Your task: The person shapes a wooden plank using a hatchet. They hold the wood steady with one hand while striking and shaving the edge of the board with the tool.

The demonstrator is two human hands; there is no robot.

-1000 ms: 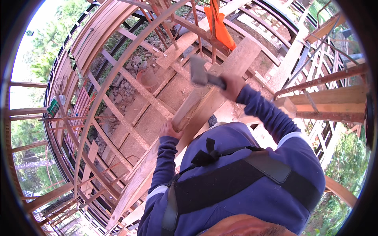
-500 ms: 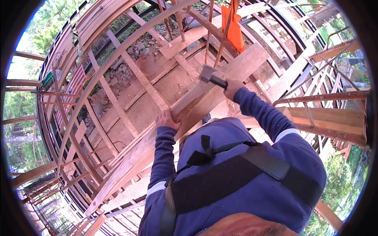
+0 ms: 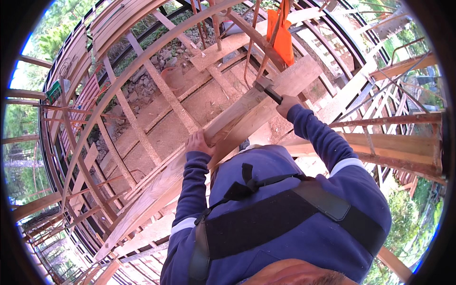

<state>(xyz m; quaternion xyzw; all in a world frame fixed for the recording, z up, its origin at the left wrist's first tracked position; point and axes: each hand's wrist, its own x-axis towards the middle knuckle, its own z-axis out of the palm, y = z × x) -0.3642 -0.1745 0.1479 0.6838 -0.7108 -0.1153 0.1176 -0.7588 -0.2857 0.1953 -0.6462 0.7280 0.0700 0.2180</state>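
Observation:
My right hand (image 3: 287, 105) is closed round the black handle of a hammer (image 3: 270, 90). Its grey metal head lies against the far right end of a short, thick wooden beam (image 3: 235, 114). That beam rests along a wider plank (image 3: 299, 76), both slanting up to the right. My left hand (image 3: 199, 143) grips the near left end of the beam, fingers wrapped over its edge. Beside that hand, a long pale board (image 3: 156, 190) runs down to the lower left. Whether the hammer face touches the wood is hard to tell.
An orange cloth or bag (image 3: 280, 38) hangs from rusty rods at the far side. Wooden joists (image 3: 166, 90) cross open gaps over rubble (image 3: 161, 59). Stacked planks (image 3: 114, 23) lie at the upper left. A rusty metal frame (image 3: 394, 118) stands at right.
The hammer head has come down from above the beam to its far right end, turning slightly. My right hand has shifted a little to the right; my left hand keeps its grip.

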